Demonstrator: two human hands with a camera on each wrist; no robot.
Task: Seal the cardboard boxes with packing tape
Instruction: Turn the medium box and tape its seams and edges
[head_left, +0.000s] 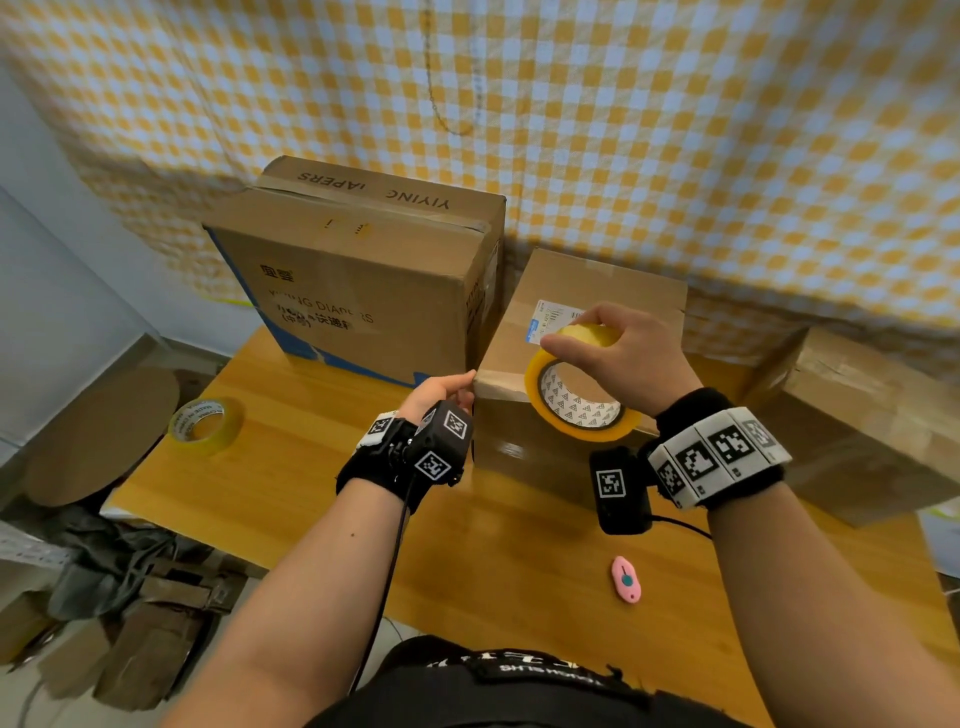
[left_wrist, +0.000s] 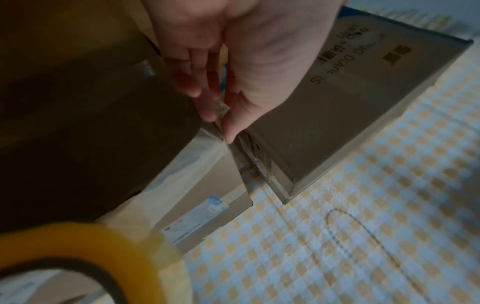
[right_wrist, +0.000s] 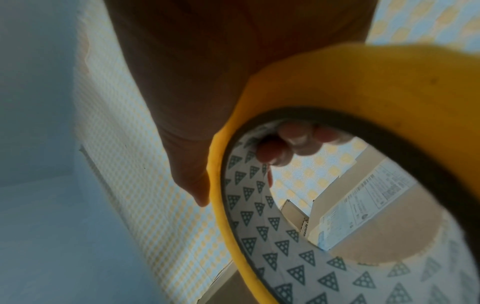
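A small cardboard box (head_left: 597, 280) with a white shipping label stands at the middle of the wooden table, beside a taller diaper box (head_left: 363, 280). My right hand (head_left: 576, 332) grips a yellow tape roll (head_left: 576, 400) just above the small box's top, thumb outside and fingers (right_wrist: 293, 142) curled through the core. My left hand (head_left: 465, 387) is at the small box's near left corner. In the left wrist view its thumb and fingers (left_wrist: 205, 107) pinch the tape end there. A clear strip of tape (left_wrist: 187, 174) runs along the box edge to the roll (left_wrist: 78, 246).
A second tape roll (head_left: 208, 423) lies on the table (head_left: 311, 493) at the left. A pink box cutter (head_left: 626, 578) lies near the front edge. Another cardboard box (head_left: 857, 415) sits at the right. A checked cloth hangs behind the boxes. Cardboard and clutter lie on the floor at the left.
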